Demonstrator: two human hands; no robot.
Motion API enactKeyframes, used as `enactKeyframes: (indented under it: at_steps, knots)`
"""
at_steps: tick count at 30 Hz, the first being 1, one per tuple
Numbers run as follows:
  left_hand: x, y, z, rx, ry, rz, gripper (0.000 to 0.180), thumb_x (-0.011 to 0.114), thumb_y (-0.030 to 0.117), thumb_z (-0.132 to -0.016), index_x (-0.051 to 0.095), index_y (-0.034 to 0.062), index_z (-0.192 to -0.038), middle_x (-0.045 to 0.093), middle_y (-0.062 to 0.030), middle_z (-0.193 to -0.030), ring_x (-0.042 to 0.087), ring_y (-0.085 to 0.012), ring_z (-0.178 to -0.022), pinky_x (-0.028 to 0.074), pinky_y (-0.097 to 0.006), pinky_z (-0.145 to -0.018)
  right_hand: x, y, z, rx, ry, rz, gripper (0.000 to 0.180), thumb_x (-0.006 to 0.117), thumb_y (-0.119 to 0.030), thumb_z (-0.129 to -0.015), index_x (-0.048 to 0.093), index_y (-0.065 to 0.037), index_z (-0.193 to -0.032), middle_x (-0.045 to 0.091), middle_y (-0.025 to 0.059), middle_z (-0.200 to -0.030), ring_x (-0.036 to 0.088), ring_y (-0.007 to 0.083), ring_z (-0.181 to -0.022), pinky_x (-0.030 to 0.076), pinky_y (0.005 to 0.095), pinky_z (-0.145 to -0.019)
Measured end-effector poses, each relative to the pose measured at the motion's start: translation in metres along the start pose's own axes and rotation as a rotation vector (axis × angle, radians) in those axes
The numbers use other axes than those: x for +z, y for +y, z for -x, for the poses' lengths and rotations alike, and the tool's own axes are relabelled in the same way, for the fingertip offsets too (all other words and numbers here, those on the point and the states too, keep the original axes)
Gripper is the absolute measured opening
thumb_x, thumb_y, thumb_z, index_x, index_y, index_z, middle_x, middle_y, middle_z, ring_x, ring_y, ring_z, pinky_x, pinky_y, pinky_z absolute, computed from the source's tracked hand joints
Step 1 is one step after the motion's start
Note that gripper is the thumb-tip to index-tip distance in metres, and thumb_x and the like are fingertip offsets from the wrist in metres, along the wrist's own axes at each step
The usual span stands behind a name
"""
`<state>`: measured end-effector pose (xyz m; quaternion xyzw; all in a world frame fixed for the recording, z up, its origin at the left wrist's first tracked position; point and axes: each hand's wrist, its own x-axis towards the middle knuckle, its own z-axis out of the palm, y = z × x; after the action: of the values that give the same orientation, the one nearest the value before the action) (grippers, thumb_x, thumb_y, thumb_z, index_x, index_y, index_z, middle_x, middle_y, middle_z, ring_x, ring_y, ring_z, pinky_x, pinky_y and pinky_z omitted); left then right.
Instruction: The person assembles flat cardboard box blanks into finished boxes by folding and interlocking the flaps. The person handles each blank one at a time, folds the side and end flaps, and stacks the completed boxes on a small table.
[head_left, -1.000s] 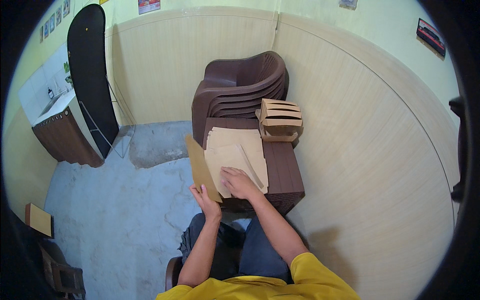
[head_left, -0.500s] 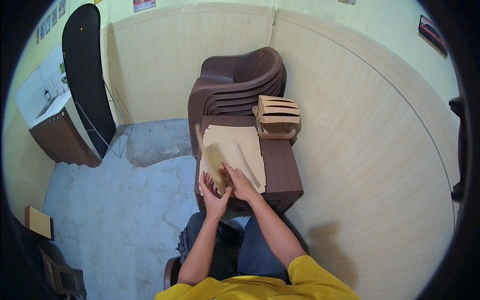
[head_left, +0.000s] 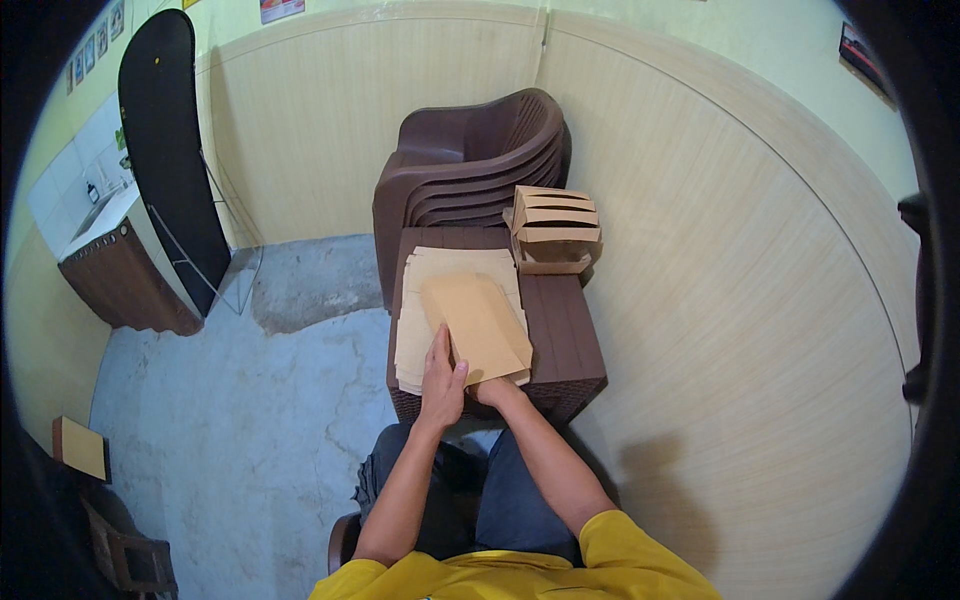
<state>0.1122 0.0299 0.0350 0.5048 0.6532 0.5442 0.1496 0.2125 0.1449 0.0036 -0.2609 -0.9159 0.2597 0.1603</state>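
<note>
A tan cardboard blank (head_left: 478, 325) is tilted above a stack of flat cardboard sheets (head_left: 412, 345) on the brown table. My left hand (head_left: 442, 385) is at its left edge, fingers fairly straight and thumb against the near left part. Beneath the near end of the blank, my right hand (head_left: 492, 390) supports it from below. The cardboard hides the fingers of that hand.
Nested open cardboard boxes (head_left: 556, 230) stand at the table's far right corner. Stacked brown plastic chairs (head_left: 470, 165) are behind the brown table (head_left: 560, 340). Panelled wall (head_left: 740, 300) rises at the right; a tall black board (head_left: 165, 150) leans at the far left.
The blank, earlier nearly edge-on between both hands, has turned so its broad face shows. My right hand has gone beneath it. The thin strip seen on the stack is now out of sight.
</note>
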Motion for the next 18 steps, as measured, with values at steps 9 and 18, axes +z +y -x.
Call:
enactKeyframes:
  at_steps: [9, 18]
  knots:
    - [0.005, 0.002, -0.003, 0.019, -0.119, -0.408, 0.07, 0.033, 0.049, -0.117, 0.033, 0.0032, -0.169, 0.032, -0.0193, -0.176, 0.032, -0.0402, -0.161, 0.024, -0.054, -0.131, -0.023, -0.01, 0.018, 0.098, 0.209, 0.319, 0.059, 0.059, -0.036, -0.102, 0.056, -0.016, -0.157, 0.054, 0.0175, -0.161, 0.047, 0.0398, -0.15, 0.034, 0.0543, -0.125]
    - [0.011, 0.009, -0.012, -0.019, -0.12, -0.678, 0.053, 0.05, 0.043, -0.112, 0.061, 0.0117, -0.153, 0.052, -0.009, -0.165, 0.049, -0.031, -0.15, 0.037, -0.05, -0.12, -0.055, -0.003, 0.032, -0.026, 0.168, 0.258, 0.061, 0.066, -0.043, -0.097, 0.062, -0.013, -0.149, 0.06, 0.0179, -0.154, 0.052, 0.0402, -0.144, 0.039, 0.0531, -0.122]
